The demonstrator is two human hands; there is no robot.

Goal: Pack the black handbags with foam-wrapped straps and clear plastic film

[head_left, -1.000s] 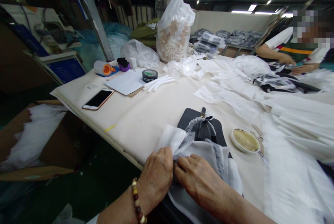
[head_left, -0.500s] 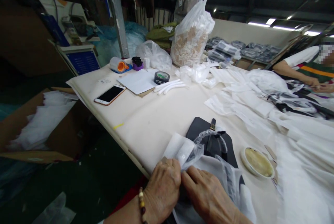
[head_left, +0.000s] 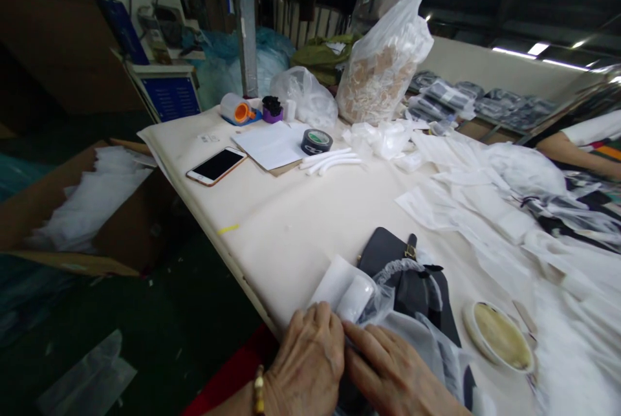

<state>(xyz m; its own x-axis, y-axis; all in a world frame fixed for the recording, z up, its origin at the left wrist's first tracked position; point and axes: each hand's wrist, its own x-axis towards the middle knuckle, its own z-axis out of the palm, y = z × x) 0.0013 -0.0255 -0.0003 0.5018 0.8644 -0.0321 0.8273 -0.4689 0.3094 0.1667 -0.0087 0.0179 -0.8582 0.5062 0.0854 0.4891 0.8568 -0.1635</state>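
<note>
A black leather-like bag [head_left: 388, 249] with a metal buckle lies on the table, partly covered by clear plastic and white wrapping. Its handle [head_left: 395, 268] is wound in crinkled clear film. At its near left side, a white wrapped roll [head_left: 355, 298] sticks out just past my fingertips. My left hand [head_left: 310, 354], with a beaded bracelet at the wrist, is closed on the plastic wrapping. Beside it my right hand [head_left: 391, 364] pinches the same wrapping, its thumb side close to the left hand. What lies beneath both palms is hidden.
A shallow dish [head_left: 502, 337] of yellowish paste stands right of the bag. Farther back are a phone [head_left: 217, 165], black tape [head_left: 317, 142], white rods [head_left: 332, 160] and a filled plastic bag [head_left: 383, 73]. A carton [head_left: 72, 265] sits left; a co-worker's arm [head_left: 577, 151] is at right.
My view has shifted, so most things now appear farther right. My left hand's fingers look straighter and flatter over the wrapping. Both hands stay together at the bag's near side.
</note>
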